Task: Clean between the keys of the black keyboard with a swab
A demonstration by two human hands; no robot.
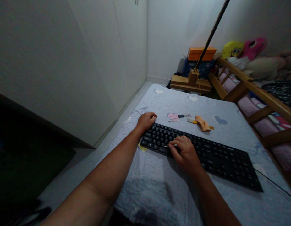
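A black keyboard (221, 158) lies at a slant on the light blue quilted cover. My left hand (146, 121) is closed around its far left corner, with the fingers curled over the edge. Above the lower-left keys, my right hand (183, 150) pinches a thin white cotton swab (167, 145), whose tip points left over the keys. Beyond the keyboard lie another cotton swab (174, 121) and a slim tool with a black middle (181, 116). To their right, an orange cloth (202, 123) rests over a small brush with a yellow handle (194, 121).
A cable (272, 182) runs from the keyboard to the right. Along the right side stands a wooden bed rail (270, 97). White cabinet doors (107, 56) rise on the left. At the back are a wooden stand (183, 82), an orange box (200, 54) and plush toys (232, 49).
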